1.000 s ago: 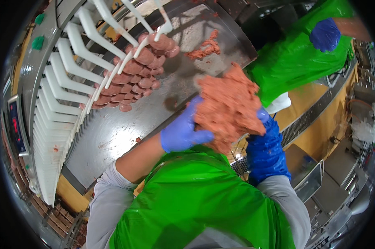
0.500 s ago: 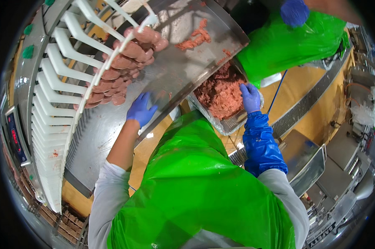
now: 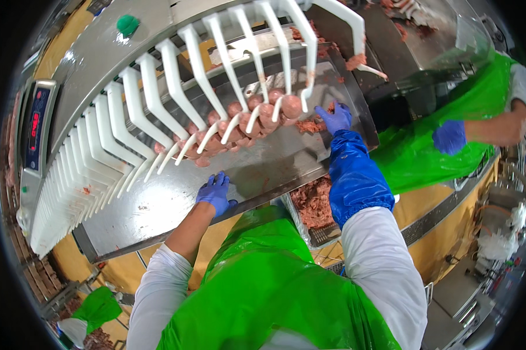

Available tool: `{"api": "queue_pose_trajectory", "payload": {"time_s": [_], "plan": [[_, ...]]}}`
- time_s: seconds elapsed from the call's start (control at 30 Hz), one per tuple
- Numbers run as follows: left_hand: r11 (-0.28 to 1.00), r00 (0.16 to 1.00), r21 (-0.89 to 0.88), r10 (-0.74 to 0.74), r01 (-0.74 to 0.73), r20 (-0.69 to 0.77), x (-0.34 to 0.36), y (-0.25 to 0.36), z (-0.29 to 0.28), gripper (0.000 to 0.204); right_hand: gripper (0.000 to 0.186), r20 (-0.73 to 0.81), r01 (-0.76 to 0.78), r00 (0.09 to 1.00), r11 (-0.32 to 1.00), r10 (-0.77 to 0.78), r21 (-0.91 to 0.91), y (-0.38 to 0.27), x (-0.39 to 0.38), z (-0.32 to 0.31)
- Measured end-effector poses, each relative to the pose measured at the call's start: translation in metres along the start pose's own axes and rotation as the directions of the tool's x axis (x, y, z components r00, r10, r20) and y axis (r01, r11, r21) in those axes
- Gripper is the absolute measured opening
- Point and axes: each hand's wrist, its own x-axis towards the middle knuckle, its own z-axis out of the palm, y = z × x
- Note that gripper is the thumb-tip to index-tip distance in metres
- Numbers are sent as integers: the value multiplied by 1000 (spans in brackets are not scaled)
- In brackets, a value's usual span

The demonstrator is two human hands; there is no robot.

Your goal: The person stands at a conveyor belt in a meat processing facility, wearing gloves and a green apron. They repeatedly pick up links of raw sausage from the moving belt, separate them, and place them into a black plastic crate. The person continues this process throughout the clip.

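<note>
My left hand [image 3: 214, 195], in a blue-violet glove, lies with fingers spread on the near edge of a long metal tray [image 3: 158, 204]. My right hand [image 3: 335, 119], gloved and with a blue sleeve cover, reaches over the tray's right end. Its thumb and fingers are apart, touching loose ground meat [image 3: 310, 125]. Pink rounded meat pieces [image 3: 236, 131] are heaped on the tray, beneath a row of curved white prongs [image 3: 201, 64]. Below my right forearm, a lined bin [image 3: 298, 221] of ground meat [image 3: 312, 201] is partly hidden.
Across the tray's right end stands a co-worker in a green apron [image 3: 414, 160], a gloved hand [image 3: 449, 137] in front of it. A scale display [image 3: 38, 128] is at the far left. Another person in green [image 3: 99, 309] shows at lower left. Metal equipment [image 3: 455, 291] stands at right.
My right hand has moved from the bin of ground meat up to the meat on the tray. My left hand stays by the tray's near edge. The view has turned and shifted.
</note>
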Motion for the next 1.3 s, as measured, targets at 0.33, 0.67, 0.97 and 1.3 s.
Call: {"api": "queue_pose_trajectory", "payload": {"time_s": [0.33,0.67,0.97,1.3], "plan": [[999,1000,-39,24,-24,7,-2,-15,8,93,27,406,503,842,789,-355,-353,-42,-84,-7],[999,999,22,50,-50,5,-2,-11,-3,91,40,745,492,666,729,37,-476,10,-91,-26],[999,998,-9,36,-36,53,2,-23,5,87,48,798,240,271,841,-538,485,-80,-184,-140],[991,990,30,135,-133,-47,10,-35,12,79,39,381,-118,901,726,-209,677,23,-182,-91]]}}
